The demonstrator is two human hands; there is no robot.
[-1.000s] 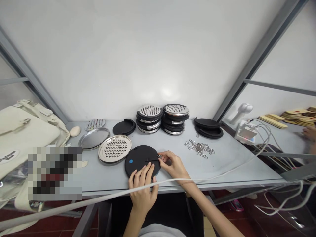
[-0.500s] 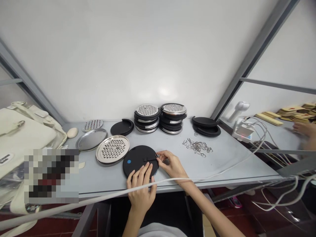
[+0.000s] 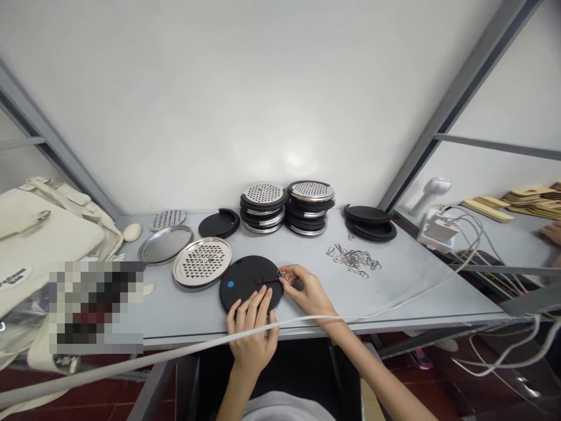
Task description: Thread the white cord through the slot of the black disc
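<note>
A round black disc (image 3: 245,275) with a blue dot lies at the front of the grey table. My left hand (image 3: 253,330) rests on its near side, fingers spread and flat. At the disc's right edge, my right hand (image 3: 304,289) pinches a small metal hook (image 3: 280,273) between thumb and forefinger. Beside the disc on the left is a round metal grater plate (image 3: 201,263). More metal hooks (image 3: 355,258) lie in a loose pile right of my right hand.
Behind are two stacks of graters (image 3: 263,207) (image 3: 309,206) and black rings (image 3: 370,222). A metal lid (image 3: 165,244) and cream bag (image 3: 56,228) are at left. A white cable (image 3: 175,351) crosses in front. Another person's hand (image 3: 551,232) shows far right.
My hands and the disc hold nearly the same pose. The whole view has shifted slightly, and the other person's hand at the far right shows less.
</note>
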